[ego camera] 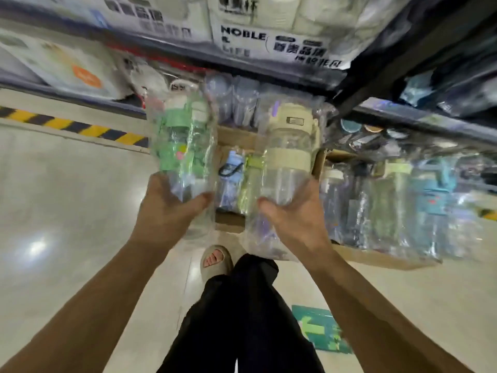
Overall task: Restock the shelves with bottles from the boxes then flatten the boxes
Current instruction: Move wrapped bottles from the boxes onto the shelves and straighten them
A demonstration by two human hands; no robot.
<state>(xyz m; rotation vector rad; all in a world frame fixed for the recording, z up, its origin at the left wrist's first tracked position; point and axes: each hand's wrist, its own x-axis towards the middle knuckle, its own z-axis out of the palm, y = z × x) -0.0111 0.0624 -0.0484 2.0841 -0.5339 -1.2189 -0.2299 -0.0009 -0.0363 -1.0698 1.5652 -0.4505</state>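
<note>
Gripping at the bases: green-lidded clear plastic bottle (pixel 183 146) in left hand (pixel 166 208), cream-banded clear bottle (pixel 290 154) in right hand (pixel 293 219), both bagged, above brown cardboard box (pixel 234 137). Probably light, wrap slippery — firmer taken mid-body.

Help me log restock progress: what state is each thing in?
left hand, holds the green bottle's base
right hand, holds the cream bottle's base
green bottle, bagged, lifted, lid on
cream bottle, bagged, lifted, lid on
middle box, open, bottles inside
right box, open, full of bagged bottles
</note>
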